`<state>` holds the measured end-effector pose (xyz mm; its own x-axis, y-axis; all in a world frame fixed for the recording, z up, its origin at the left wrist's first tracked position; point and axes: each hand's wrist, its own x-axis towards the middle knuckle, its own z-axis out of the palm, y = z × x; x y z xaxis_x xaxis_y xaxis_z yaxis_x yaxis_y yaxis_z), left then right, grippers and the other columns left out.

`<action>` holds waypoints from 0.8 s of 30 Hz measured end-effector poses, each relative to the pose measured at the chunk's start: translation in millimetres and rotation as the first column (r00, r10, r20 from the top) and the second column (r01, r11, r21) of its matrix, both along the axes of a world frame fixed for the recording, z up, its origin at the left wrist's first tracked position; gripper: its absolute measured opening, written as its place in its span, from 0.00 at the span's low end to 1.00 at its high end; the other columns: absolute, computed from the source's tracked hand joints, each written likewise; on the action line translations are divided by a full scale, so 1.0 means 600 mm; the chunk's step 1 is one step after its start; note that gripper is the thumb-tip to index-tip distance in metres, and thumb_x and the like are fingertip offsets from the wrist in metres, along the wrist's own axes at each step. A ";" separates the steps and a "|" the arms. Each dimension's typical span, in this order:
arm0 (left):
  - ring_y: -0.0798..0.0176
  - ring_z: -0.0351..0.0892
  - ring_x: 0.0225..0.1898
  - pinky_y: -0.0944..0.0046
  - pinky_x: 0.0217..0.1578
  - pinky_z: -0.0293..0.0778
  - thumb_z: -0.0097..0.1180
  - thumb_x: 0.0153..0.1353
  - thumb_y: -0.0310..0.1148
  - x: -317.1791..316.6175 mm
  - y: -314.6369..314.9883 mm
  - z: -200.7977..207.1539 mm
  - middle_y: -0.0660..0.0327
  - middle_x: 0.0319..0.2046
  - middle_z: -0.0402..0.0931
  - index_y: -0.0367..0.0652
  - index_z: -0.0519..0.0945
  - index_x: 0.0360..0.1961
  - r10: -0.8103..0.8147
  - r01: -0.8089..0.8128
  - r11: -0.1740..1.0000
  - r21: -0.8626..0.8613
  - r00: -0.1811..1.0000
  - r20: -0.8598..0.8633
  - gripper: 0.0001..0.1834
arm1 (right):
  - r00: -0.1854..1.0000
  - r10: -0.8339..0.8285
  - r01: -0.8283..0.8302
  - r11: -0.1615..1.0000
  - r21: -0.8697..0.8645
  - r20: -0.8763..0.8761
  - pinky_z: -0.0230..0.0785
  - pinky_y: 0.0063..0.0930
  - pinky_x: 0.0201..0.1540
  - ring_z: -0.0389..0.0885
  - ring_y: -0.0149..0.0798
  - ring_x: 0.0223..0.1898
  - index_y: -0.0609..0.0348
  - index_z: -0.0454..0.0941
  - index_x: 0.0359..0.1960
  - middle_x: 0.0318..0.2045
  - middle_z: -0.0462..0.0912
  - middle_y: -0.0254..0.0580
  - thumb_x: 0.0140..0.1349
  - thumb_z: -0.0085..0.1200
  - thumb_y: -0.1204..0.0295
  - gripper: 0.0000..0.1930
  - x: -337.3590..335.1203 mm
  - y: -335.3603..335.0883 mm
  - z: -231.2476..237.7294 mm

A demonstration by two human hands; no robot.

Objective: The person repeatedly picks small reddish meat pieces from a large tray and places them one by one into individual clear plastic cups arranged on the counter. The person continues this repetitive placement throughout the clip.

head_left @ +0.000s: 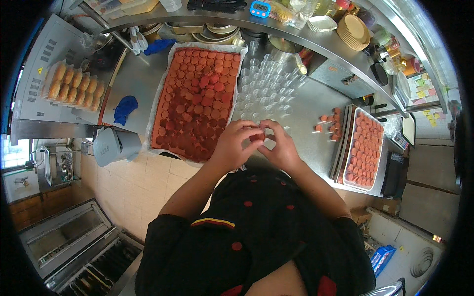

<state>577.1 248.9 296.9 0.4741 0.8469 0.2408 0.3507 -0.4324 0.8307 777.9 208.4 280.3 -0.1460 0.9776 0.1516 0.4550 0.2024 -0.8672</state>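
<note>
My left hand (pixel 236 143) and my right hand (pixel 280 148) meet at the counter's front edge. Between their fingertips is a small dark red cake round (pixel 256 138), pinched from both sides. Whether clear plastic surrounds it, I cannot tell. Beyond my left hand lies a large red sheet cake (pixel 159 129) on white paper, cut into many rounds, with loose rounds heaped on top. Several clear plastic cups (pixel 266 90) stand in rows just beyond my hands.
At the right, a tray (pixel 351 180) bears many filled cups, with several more filled cups (pixel 335 123) beside it. A grey bin (pixel 113 145), a blue cloth (pixel 126 109) and packed buns (pixel 74 86) are at the left. A shelf with a blue timer (pixel 260 9) overhangs the back.
</note>
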 end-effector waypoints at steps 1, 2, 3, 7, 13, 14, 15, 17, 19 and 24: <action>0.51 0.79 0.57 0.53 0.57 0.76 0.70 0.59 0.28 -0.002 0.001 -0.003 0.55 0.55 0.80 0.44 0.83 0.52 0.011 -0.010 1.000 -0.022 1.000 0.010 0.19 | 1.000 -0.010 0.010 1.000 0.011 -0.006 0.83 0.39 0.56 0.84 0.52 0.56 0.54 0.68 0.65 0.60 0.78 0.51 0.56 0.74 0.77 0.36 0.000 -0.001 0.001; 0.52 0.79 0.57 0.54 0.57 0.76 0.69 0.60 0.28 -0.002 0.001 -0.007 0.54 0.55 0.80 0.42 0.82 0.54 0.021 -0.020 0.999 -0.044 1.000 0.020 0.20 | 1.000 -0.020 0.020 1.000 0.021 -0.012 0.83 0.39 0.56 0.84 0.52 0.56 0.54 0.69 0.65 0.60 0.78 0.51 0.55 0.74 0.76 0.36 -0.001 -0.001 0.003; 0.53 0.80 0.57 0.55 0.57 0.76 0.68 0.62 0.28 0.001 -0.003 -0.010 0.53 0.55 0.80 0.41 0.80 0.56 0.097 -0.027 0.952 -0.303 0.971 0.218 0.21 | 1.000 -0.023 0.023 0.999 0.032 -0.020 0.82 0.39 0.56 0.84 0.53 0.55 0.54 0.70 0.64 0.59 0.78 0.51 0.55 0.75 0.75 0.36 -0.006 -0.001 0.006; 0.58 0.81 0.55 0.59 0.55 0.79 0.64 0.67 0.27 0.017 -0.008 -0.047 0.51 0.54 0.79 0.35 0.72 0.63 0.376 0.186 0.591 -0.785 0.798 0.472 0.25 | 0.993 -0.027 0.005 0.983 0.183 0.118 0.80 0.41 0.55 0.83 0.53 0.54 0.53 0.74 0.62 0.58 0.78 0.49 0.52 0.77 0.72 0.35 -0.016 0.003 0.013; 0.60 0.84 0.46 0.61 0.47 0.83 0.64 0.66 0.24 0.035 -0.001 -0.046 0.52 0.46 0.81 0.32 0.72 0.60 0.438 0.249 0.482 -0.840 0.762 0.477 0.23 | 0.985 -0.045 0.002 0.968 0.250 0.165 0.74 0.45 0.62 0.80 0.55 0.58 0.52 0.76 0.61 0.56 0.81 0.45 0.50 0.77 0.73 0.34 -0.017 0.006 0.002; 0.60 0.84 0.46 0.61 0.46 0.83 0.64 0.66 0.24 0.038 0.001 -0.046 0.53 0.45 0.81 0.32 0.72 0.59 0.428 0.207 0.491 -0.846 0.789 0.442 0.22 | 0.987 -0.017 -0.019 0.976 0.219 0.161 0.73 0.45 0.62 0.79 0.56 0.59 0.52 0.76 0.61 0.55 0.81 0.45 0.50 0.76 0.73 0.34 -0.016 0.004 0.010; 0.61 0.84 0.44 0.61 0.46 0.83 0.63 0.66 0.24 0.039 0.004 -0.047 0.54 0.45 0.81 0.33 0.72 0.59 0.389 0.165 0.534 -0.829 0.823 0.415 0.21 | 0.988 0.011 -0.041 0.982 0.187 0.156 0.72 0.46 0.63 0.78 0.56 0.59 0.52 0.76 0.61 0.55 0.82 0.45 0.49 0.76 0.74 0.35 -0.017 0.004 0.015; 0.63 0.82 0.42 0.61 0.45 0.82 0.61 0.66 0.22 0.042 0.010 -0.052 0.57 0.44 0.80 0.33 0.73 0.58 0.313 0.088 0.619 -0.780 0.883 0.349 0.20 | 0.985 0.062 -0.099 0.967 0.235 0.158 0.73 0.46 0.62 0.78 0.57 0.59 0.53 0.75 0.62 0.56 0.82 0.46 0.49 0.75 0.75 0.36 -0.006 0.015 0.004; 0.62 0.83 0.41 0.62 0.43 0.83 0.61 0.68 0.24 0.052 0.007 -0.065 0.56 0.43 0.81 0.34 0.74 0.57 0.475 0.266 0.460 -0.847 0.732 0.489 0.18 | 0.986 0.060 -0.094 0.969 0.227 0.152 0.72 0.46 0.61 0.77 0.57 0.58 0.54 0.74 0.62 0.55 0.82 0.46 0.49 0.74 0.76 0.36 -0.001 0.017 -0.002; 0.63 0.82 0.40 0.62 0.44 0.82 0.59 0.69 0.24 0.085 0.002 -0.098 0.57 0.41 0.81 0.35 0.78 0.52 0.494 0.159 0.512 -0.844 0.749 0.441 0.12 | 0.972 0.082 -0.089 0.996 0.025 0.219 0.70 0.46 0.62 0.76 0.56 0.57 0.54 0.75 0.59 0.55 0.81 0.47 0.51 0.68 0.79 0.31 -0.003 0.019 0.018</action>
<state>628.2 249.8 238.1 0.3349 0.8370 -0.4328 -0.3400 0.5357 0.7729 775.9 219.6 290.9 -0.2621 0.9547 0.1405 0.6119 0.2771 -0.7408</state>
